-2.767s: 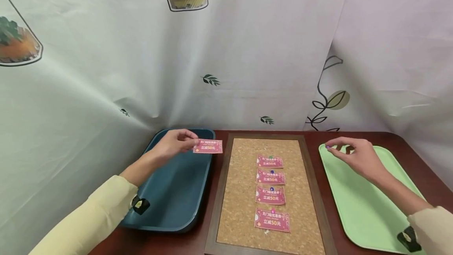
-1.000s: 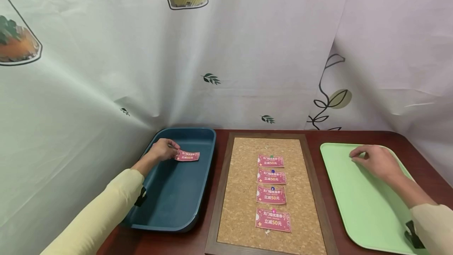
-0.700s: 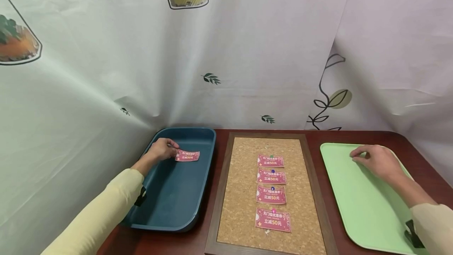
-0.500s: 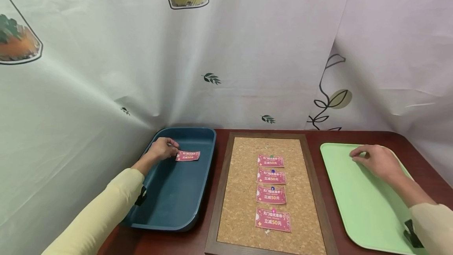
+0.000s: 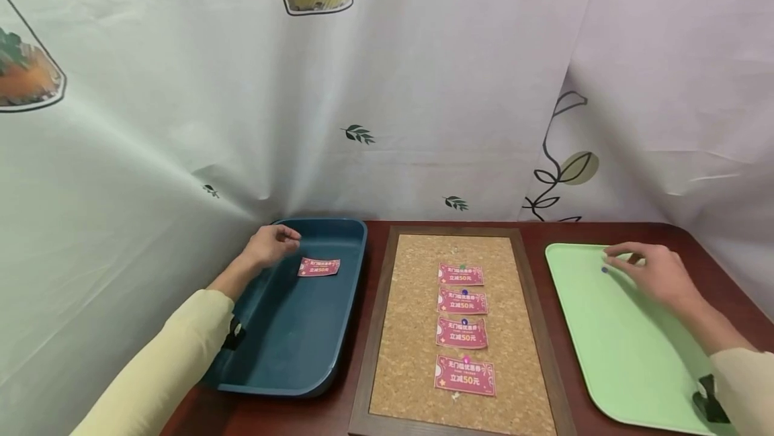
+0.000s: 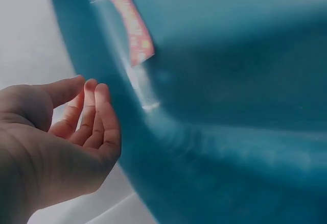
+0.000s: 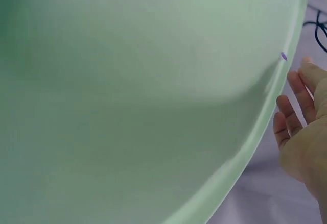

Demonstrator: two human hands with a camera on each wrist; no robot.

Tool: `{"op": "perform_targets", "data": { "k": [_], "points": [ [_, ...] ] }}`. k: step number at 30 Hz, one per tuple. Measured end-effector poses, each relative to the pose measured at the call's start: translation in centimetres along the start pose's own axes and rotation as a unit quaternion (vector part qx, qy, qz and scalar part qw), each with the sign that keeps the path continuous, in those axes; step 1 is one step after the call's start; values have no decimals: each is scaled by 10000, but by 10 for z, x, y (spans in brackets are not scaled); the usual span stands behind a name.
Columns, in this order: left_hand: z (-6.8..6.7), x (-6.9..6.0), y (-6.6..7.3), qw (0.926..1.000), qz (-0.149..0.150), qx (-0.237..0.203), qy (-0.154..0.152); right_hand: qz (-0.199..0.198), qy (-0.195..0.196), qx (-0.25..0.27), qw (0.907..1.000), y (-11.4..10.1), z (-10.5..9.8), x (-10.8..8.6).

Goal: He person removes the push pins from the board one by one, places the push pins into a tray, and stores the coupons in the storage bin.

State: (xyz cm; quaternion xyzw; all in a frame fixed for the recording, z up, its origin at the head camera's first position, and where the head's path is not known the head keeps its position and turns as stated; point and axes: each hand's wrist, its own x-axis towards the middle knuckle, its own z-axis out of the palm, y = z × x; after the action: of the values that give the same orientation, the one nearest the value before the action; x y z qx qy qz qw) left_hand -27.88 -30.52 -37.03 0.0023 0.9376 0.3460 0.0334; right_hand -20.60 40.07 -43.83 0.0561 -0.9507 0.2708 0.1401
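Note:
My left hand [image 5: 270, 246] hovers over the far left part of the blue tray [image 5: 302, 355], its fingers loosely bent and holding nothing. Just right of it, a pink coupon [image 5: 318, 267] lies in the tray; the left wrist view shows the coupon [image 6: 134, 27] beyond the fingertips. Over the far end of the green tray [image 5: 629, 355], my right hand [image 5: 656, 271] has relaxed fingers with nothing between them. A small purple-blue pushpin [image 5: 604, 269] lies on that tray near the fingertips. In the right wrist view the pushpin [image 7: 283, 56] sits by the tray's rim.
Between the trays lies a framed cork board [image 5: 405, 328]. Several pink coupons run down it in a column, each under a coloured pin, the nearest coupon [image 5: 464, 376] being lowest. Behind the dark red table [image 5: 532, 238] hangs a patterned pale curtain [image 5: 423, 86].
The coupon and pushpin were carried into the blue and green trays. Since half a second ago, both hands have let go and drawn back slightly, the left one up and leftward.

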Motion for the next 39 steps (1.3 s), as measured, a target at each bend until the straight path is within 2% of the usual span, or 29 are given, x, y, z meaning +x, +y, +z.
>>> {"op": "perform_targets", "data": {
  "k": [4, 9, 12, 15, 19, 24, 29, 33, 39],
  "points": [
    [-13, -7, 11, 9988, 94, -472, 89, 270, 130, 215, 9993, 5, -8, -1],
    [-25, -11, 29, 9953, 148, -872, 384, 506, 193, 474, 9974, 5, -15, 3],
    [-25, -12, 42, 9918, 245, -1137, 526, 469, 281, 647, 9964, 0, -16, 7],
    [-19, -15, 58, 9859, 339, -1566, 483, 292, 395, 769, 9958, -11, -13, 12],
    [-6, -19, 82, 9764, 470, -2105, 129, 58, 477, 842, 9953, -34, -6, 21],
    [16, -18, 111, 9742, 522, -2168, -339, -188, 192, 1081, 9938, -71, 6, 33],
    [45, -13, 136, 9722, 498, -2217, -572, -298, -225, 1350, 9901, -106, 25, 39],
    [70, -9, 149, 9713, 559, -2206, -693, -403, -515, 1420, 9877, -131, 43, 43],
    [105, -6, 161, 9754, 604, -1966, -789, -659, -938, 1529, 9816, -156, 70, 48]
  ]
}}
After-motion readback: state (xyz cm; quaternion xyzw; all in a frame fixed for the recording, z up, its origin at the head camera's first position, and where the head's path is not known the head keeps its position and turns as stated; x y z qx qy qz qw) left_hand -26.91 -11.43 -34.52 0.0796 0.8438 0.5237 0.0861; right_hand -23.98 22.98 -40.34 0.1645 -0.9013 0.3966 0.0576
